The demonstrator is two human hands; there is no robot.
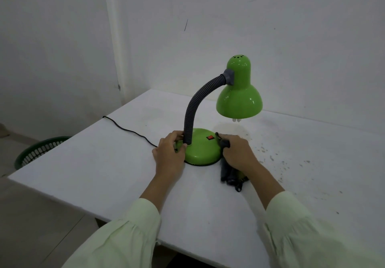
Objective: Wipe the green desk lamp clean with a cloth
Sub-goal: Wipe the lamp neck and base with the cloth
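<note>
Currently I am working at a white counter [125, 163] set against a white wall, with a green basket [37, 151] on the floor off its left edge. Stains mark the counter surface to the right.

1. The green desk lamp [203, 149] stands upright near the middle of the counter. Its grey flexible neck [193, 109] rises from the base and bends right to the shade [239, 99], which faces down. A black cord [129, 130] trails from the base toward the left edge.

2. My left hand [169, 153] is curled around the foot of the neck and the left rim of the base, bracing it.

3. My right hand [239, 153] is closed on a dark cloth [230, 174], pressed against the right rim of the base. Most of the cloth lies bunched on the counter beneath my wrist.

Procedure for this step, as I judge it:
- Keep the left hand firm, so the base does not slide or turn.
- Gather the loose cloth into the palm first.
- Sweep around the rim, then over the dome.
- Pass lightly over the red switch [210, 137]; pressing could toggle it.
</note>
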